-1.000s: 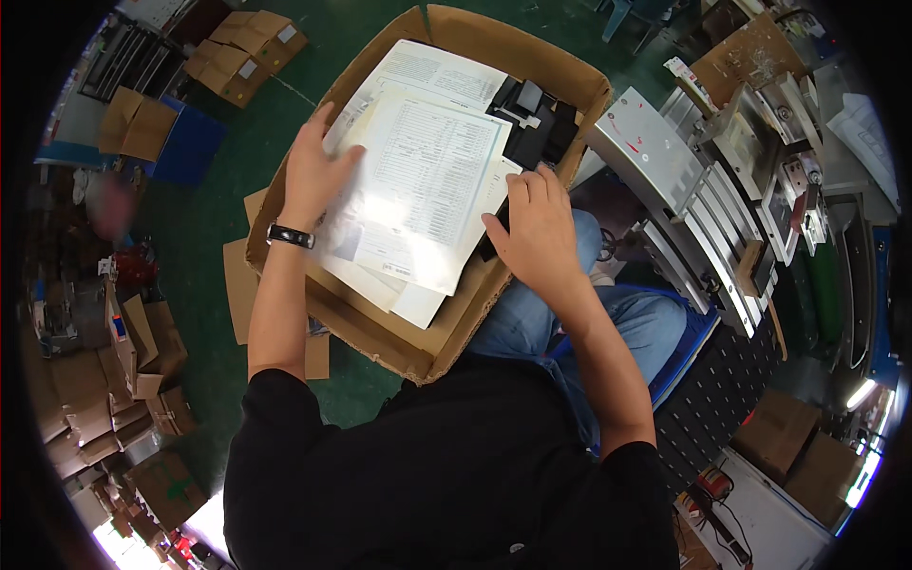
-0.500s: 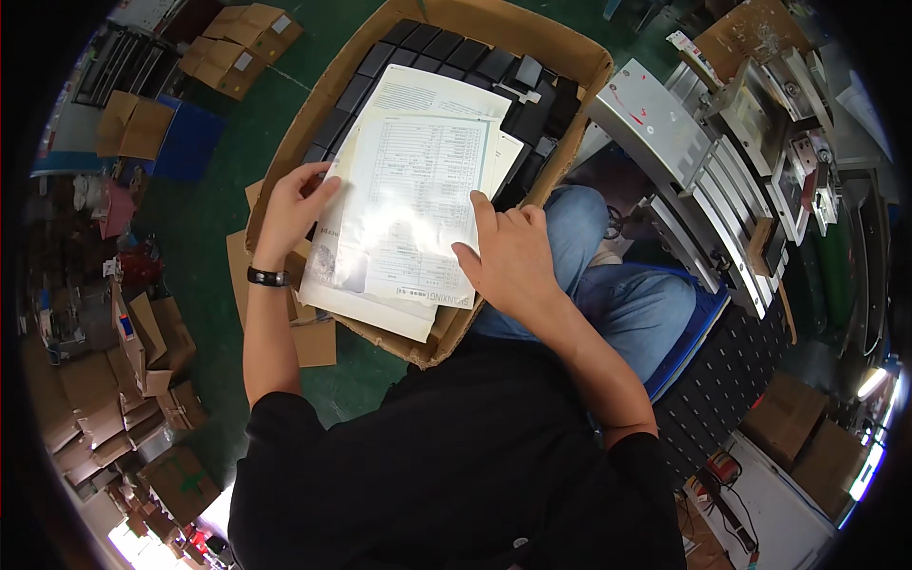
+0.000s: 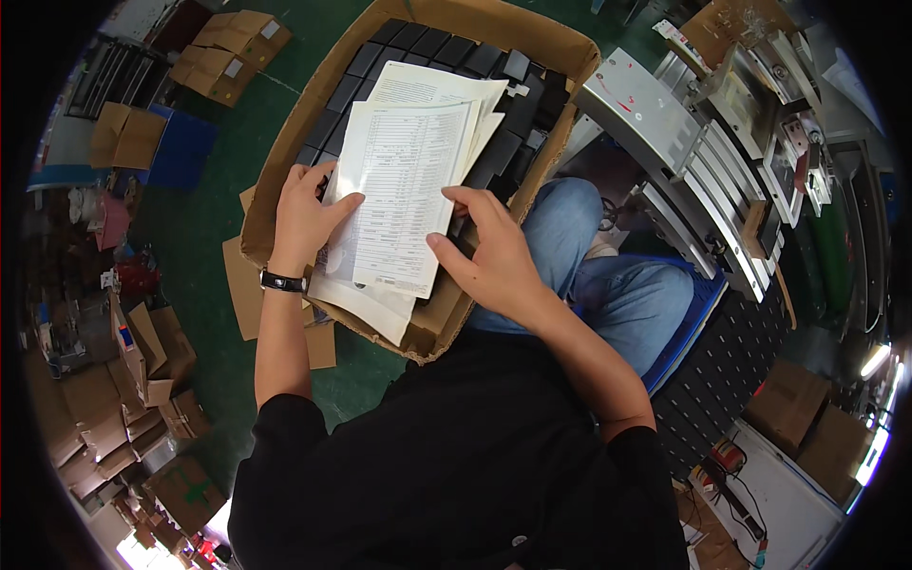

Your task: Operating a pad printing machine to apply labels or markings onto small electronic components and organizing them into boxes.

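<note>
A loose stack of printed paper sheets (image 3: 404,190) lies over the box's contents, its top sheet covered in a table of fine print. My left hand (image 3: 306,217), with a dark band at the wrist, grips the stack's left edge, thumb on top and the other fingers partly hidden. At the right edge, my right hand (image 3: 494,249) pinches the top sheet between thumb and bent fingers. Other sheets stick out beyond the top one at the far end and near corner. Rows of black rectangular blocks (image 3: 418,40) fill the cardboard box (image 3: 271,190) underneath.
Metal machine parts with a grey plate (image 3: 635,114) stand close to the box's right. My legs in blue jeans (image 3: 632,304) rest beside a blue-edged seat. Flattened cardboard (image 3: 239,290) lies on the green floor to the left, with stacked cartons (image 3: 233,52) and a blue bin (image 3: 185,142) beyond.
The top sheet has shifted left and tilted, and its bright glare is gone. My left thumb has moved onto the paper, while my right hand has drawn left along with the edge.
</note>
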### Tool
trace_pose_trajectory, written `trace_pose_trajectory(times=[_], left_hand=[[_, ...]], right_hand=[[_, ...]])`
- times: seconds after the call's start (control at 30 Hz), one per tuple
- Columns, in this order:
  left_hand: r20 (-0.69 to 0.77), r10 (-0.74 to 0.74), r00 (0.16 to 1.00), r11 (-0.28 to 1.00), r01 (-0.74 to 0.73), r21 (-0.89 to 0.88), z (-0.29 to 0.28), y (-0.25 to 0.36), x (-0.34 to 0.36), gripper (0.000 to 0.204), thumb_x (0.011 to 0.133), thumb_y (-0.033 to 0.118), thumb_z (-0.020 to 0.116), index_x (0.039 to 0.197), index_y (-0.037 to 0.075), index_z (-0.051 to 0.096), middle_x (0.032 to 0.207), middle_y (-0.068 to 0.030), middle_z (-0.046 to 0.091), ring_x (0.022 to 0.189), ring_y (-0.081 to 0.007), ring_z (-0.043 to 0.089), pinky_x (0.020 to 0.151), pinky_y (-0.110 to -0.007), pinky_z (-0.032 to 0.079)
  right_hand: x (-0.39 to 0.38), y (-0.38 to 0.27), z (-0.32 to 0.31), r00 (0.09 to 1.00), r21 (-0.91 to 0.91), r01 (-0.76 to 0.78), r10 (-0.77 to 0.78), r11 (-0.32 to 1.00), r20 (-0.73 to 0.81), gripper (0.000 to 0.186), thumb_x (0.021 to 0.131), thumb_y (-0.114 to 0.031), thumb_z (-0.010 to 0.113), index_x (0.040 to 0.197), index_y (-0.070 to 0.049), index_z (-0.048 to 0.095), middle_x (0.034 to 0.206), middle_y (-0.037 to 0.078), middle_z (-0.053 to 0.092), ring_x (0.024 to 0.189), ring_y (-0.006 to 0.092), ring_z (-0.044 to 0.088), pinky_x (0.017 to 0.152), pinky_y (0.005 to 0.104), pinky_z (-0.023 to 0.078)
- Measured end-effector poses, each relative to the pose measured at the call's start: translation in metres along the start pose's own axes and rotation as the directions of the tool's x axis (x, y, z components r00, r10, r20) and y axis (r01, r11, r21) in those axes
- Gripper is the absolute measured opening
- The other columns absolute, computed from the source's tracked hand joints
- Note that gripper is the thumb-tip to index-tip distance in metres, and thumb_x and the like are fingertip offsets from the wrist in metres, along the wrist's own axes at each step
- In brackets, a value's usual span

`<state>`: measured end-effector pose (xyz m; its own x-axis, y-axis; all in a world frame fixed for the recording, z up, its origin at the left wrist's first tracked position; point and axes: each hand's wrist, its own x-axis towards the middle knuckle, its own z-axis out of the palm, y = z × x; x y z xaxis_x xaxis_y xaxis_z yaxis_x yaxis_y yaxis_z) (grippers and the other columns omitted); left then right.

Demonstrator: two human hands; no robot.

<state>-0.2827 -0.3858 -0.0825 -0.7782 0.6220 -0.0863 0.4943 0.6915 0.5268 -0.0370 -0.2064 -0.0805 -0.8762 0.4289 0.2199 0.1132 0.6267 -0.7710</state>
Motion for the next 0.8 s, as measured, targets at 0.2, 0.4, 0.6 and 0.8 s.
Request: trace_pose_trajectory(times=[0.2, 0.4, 0.6, 0.8], left_hand=[[-0.032, 0.049, 0.998, 0.999, -0.049, -0.002, 0.0, 0.0, 0.002, 0.062, 0.087, 0.032, 0.093, 0.138, 0.001, 0.075, 0.117, -0.0126, 0.061, 0.103, -0.0291, 0.067, 0.095, -0.037, 0.06], [-0.219, 0.139, 0.966, 0.983, -0.161, -0.088, -0.016, -0.013, -0.019, 0.064, 0.091, 0.033, 0.09, 0.143, 0.0, 0.071, 0.119, -0.0147, 0.066, 0.103, -0.0272, 0.068, 0.093, -0.035, 0.059], [0.078, -0.009, 0.997, 0.561, 0.069, -0.825, -0.054, -0.031, -0.053, 0.051, 0.1, 0.02, 0.083, 0.141, -0.004, 0.065, 0.118, -0.0109, 0.075, 0.097, -0.0144, 0.071, 0.085, -0.026, 0.06], [-0.293, -0.65, 0.701, 0.146, -0.264, -0.953, -0.097, -0.207, -0.098, 0.029, 0.101, 0.001, 0.07, 0.129, -0.005, 0.066, 0.113, -0.0182, 0.078, 0.091, -0.0228, 0.077, 0.076, -0.03, 0.063]], right_hand=[[0.015, -0.006, 0.011, 0.936, 0.524, -0.351, 0.273, 0.776, 0.221, 0.058, 0.095, 0.0, 0.068, 0.152, 0.002, 0.059, 0.145, 0.021, 0.067, 0.131, 0.0328, 0.066, 0.115, 0.0421, 0.05], [0.009, -0.007, 0.0, 0.999, 0.438, -0.024, 0.039, 0.899, -0.024, 0.065, 0.087, 0.015, 0.054, 0.15, 0.003, 0.062, 0.152, 0.02, 0.065, 0.138, 0.0331, 0.064, 0.121, 0.038, 0.047], [0.027, -0.054, -0.02, 0.999, 0.578, 0.023, -0.042, 0.816, 0.019, 0.063, 0.094, 0.01, 0.06, 0.156, 0.004, 0.054, 0.149, 0.02, 0.066, 0.135, 0.033, 0.065, 0.12, 0.0401, 0.047], [0.022, -0.066, -0.019, 0.999, 0.772, 0.008, -0.032, 0.635, 0.016, 0.059, 0.105, 0.004, 0.062, 0.161, 0.003, 0.044, 0.143, 0.021, 0.066, 0.117, 0.0271, 0.07, 0.105, 0.0363, 0.056]])
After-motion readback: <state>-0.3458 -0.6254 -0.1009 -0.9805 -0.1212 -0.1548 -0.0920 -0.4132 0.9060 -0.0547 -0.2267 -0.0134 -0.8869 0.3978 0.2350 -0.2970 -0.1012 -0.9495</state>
